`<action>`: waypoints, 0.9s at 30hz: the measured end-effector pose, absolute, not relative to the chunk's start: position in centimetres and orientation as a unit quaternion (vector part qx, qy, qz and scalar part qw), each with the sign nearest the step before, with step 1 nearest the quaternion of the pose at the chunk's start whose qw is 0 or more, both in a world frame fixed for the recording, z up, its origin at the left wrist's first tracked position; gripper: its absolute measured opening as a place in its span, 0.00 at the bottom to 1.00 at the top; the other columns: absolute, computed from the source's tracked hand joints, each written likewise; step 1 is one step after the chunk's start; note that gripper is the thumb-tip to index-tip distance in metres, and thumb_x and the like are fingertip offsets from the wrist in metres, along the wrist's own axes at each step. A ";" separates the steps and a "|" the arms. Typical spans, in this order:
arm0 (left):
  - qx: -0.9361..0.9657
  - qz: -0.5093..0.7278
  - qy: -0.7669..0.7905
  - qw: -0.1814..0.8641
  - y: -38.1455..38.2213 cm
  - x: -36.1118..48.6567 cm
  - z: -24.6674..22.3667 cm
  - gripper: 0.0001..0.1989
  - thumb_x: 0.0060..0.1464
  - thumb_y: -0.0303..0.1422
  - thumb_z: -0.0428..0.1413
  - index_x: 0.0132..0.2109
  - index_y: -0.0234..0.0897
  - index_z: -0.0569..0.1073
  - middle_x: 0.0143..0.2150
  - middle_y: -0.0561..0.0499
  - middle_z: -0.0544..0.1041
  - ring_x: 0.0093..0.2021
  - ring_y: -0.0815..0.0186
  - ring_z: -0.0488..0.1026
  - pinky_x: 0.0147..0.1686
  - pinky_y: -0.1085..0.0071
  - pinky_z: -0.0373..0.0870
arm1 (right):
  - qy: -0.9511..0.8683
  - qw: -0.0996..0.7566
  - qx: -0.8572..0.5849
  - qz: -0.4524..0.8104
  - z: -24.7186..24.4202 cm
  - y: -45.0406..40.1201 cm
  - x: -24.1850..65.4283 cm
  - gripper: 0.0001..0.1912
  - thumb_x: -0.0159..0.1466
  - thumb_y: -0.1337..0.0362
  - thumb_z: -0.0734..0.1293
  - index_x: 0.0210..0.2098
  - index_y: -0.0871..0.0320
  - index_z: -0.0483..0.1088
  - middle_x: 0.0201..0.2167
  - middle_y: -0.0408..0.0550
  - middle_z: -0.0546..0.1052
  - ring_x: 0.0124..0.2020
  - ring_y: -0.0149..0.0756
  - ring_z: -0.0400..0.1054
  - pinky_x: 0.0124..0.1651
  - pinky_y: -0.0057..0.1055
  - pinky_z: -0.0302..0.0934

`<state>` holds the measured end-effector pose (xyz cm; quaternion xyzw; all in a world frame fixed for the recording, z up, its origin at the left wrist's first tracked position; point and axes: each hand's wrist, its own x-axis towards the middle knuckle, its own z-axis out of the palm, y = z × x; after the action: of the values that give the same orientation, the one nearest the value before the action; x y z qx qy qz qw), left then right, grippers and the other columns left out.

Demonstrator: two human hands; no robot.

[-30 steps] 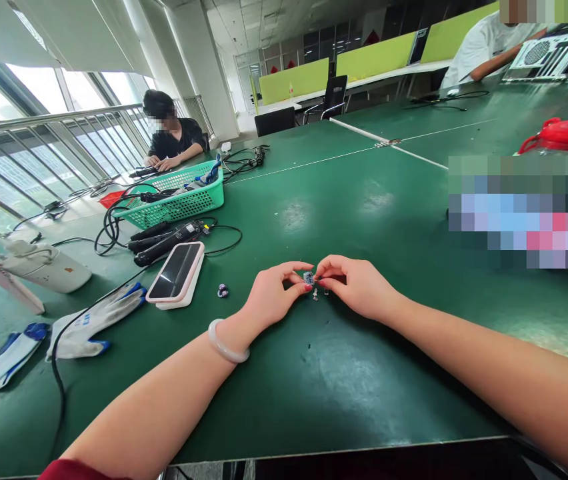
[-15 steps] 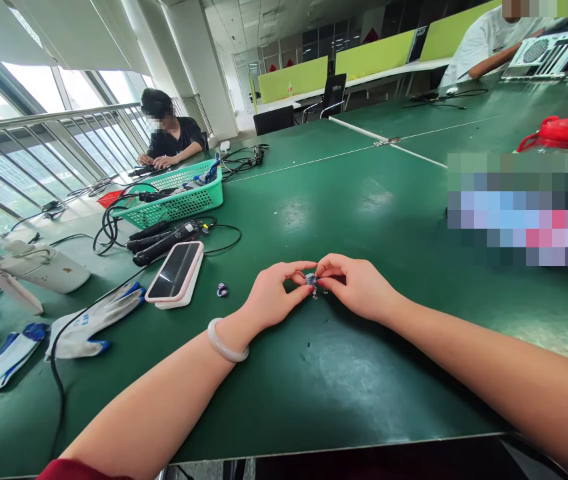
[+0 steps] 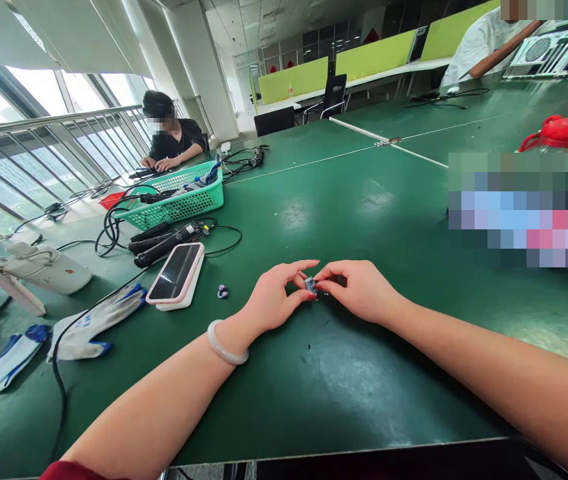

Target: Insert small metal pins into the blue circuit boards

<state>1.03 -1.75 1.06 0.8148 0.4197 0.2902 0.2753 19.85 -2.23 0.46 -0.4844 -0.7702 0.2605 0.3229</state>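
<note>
Between my two hands is a small grey-blue piece [image 3: 311,285] with fine, uneven detail, too small for me to tell its kind. My left hand [image 3: 277,293] pinches it from the left with thumb and fingers, the index finger reaching over the top. From the right, my right hand [image 3: 359,287] has thumb and index finger pressed together at its edge. A tiny pale bit shows on the table just below my right fingertips. Left of my left hand lies a small dark and white round cluster [image 3: 223,291] on the green table [image 3: 354,380].
A phone in a pink case [image 3: 177,275] lies to the left, near white-and-blue gloves [image 3: 97,323] and a black cable. Behind are black handheld tools [image 3: 169,241] and a green basket [image 3: 179,200]. A red-lidded container [image 3: 564,133] stands right. Two people sit farther off; another hand shows at far left.
My right hand's fingers have dipped slightly around the small piece, which has turned a little. At the far left edge, another person's hand with a wiry object has come into view.
</note>
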 end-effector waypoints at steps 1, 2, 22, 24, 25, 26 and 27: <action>0.818 0.287 0.418 0.271 -1.8 1.0 1.1 0.22 0.50 0.31 0.59 0.54 0.44 0.69 0.30 0.55 0.74 0.40 0.66 0.72 0.49 0.65 0.65 | -0.768 0.323 -0.482 0.271 0.4 -2.2 19.8 0.07 0.58 0.66 0.65 0.29 0.54 0.76 0.28 0.40 0.79 0.28 0.32 0.69 0.35 0.29 0.61; 0.822 0.284 0.416 0.265 -1.8 1.1 1.1 0.22 0.50 0.31 0.58 0.53 0.44 0.70 0.30 0.55 0.74 0.39 0.66 0.72 0.49 0.66 0.65 | -0.766 0.323 -0.479 0.281 0.4 -2.2 19.8 0.07 0.58 0.66 0.65 0.29 0.53 0.76 0.28 0.40 0.79 0.28 0.32 0.70 0.36 0.29 0.61; 0.769 0.296 0.491 0.282 -1.1 0.9 0.6 0.10 0.51 0.31 0.52 0.40 0.39 0.75 0.28 0.55 0.71 0.30 0.70 0.66 0.35 0.72 0.64 | -0.878 0.210 -0.427 0.057 -0.6 -1.3 20.0 0.08 0.62 0.67 0.64 0.28 0.55 0.75 0.36 0.46 0.77 0.39 0.39 0.64 0.44 0.38 0.56; 0.768 0.301 0.490 0.283 -1.0 0.9 0.4 0.10 0.51 0.32 0.53 0.41 0.39 0.74 0.29 0.54 0.71 0.30 0.70 0.66 0.35 0.72 0.64 | -0.881 0.208 -0.422 0.048 -0.6 -1.3 19.9 0.09 0.63 0.67 0.63 0.29 0.56 0.74 0.36 0.47 0.77 0.39 0.39 0.64 0.43 0.37 0.56; 0.766 0.304 0.490 0.285 -0.9 0.8 0.3 0.10 0.51 0.32 0.53 0.42 0.39 0.74 0.29 0.54 0.71 0.30 0.70 0.66 0.35 0.72 0.64 | -0.884 0.206 -0.417 0.043 -0.6 -1.4 19.9 0.09 0.63 0.68 0.62 0.29 0.56 0.73 0.37 0.47 0.77 0.39 0.39 0.64 0.43 0.37 0.56; 0.763 0.307 0.491 0.287 -0.8 0.8 0.2 0.11 0.52 0.33 0.53 0.42 0.39 0.74 0.29 0.54 0.71 0.30 0.70 0.66 0.36 0.72 0.65 | -0.887 0.203 -0.413 0.037 -0.5 -1.4 19.9 0.10 0.63 0.68 0.62 0.29 0.57 0.73 0.36 0.48 0.77 0.39 0.38 0.64 0.42 0.36 0.55; 0.759 0.309 0.493 0.291 -0.8 0.7 0.0 0.11 0.51 0.33 0.54 0.43 0.39 0.74 0.30 0.54 0.71 0.31 0.70 0.67 0.36 0.72 0.65 | -0.889 0.200 -0.410 0.033 -0.5 -1.5 19.8 0.10 0.63 0.69 0.61 0.29 0.57 0.72 0.36 0.48 0.76 0.39 0.38 0.63 0.42 0.36 0.55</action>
<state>0.74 -0.76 0.04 0.7595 0.4931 0.3088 0.2910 19.80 -1.48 -0.50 -0.4096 -0.8895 0.0328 0.1999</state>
